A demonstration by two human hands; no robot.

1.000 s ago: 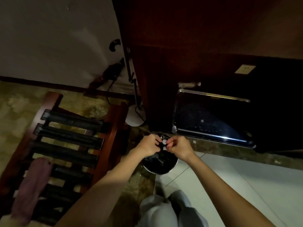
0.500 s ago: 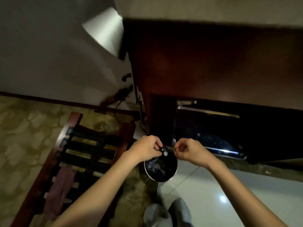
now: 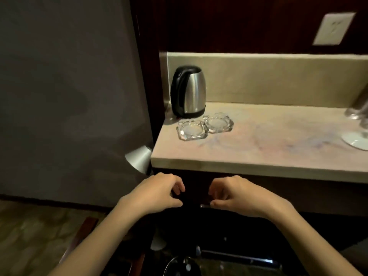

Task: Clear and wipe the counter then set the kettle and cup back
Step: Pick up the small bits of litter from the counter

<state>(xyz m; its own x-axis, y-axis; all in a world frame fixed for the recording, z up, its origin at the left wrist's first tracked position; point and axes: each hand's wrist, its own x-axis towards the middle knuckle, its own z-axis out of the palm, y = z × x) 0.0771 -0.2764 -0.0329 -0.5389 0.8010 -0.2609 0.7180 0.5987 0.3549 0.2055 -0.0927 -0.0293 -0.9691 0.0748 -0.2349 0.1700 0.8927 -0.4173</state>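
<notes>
Clearing step: both my hands, left (image 3: 159, 193) and right (image 3: 234, 196), loosely curled with nothing gripped below the desk (image 3: 258, 136); next reach up for the kettle (image 3: 188, 92).

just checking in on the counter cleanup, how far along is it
Early on. The kettle and two glass ashtrays stand on the counter, so clearing is not done. Both hands, left and right, hang loosely curled below the counter edge, seemingly holding nothing. Clearing, wiping and resetting remain; no cloth visible.
</notes>
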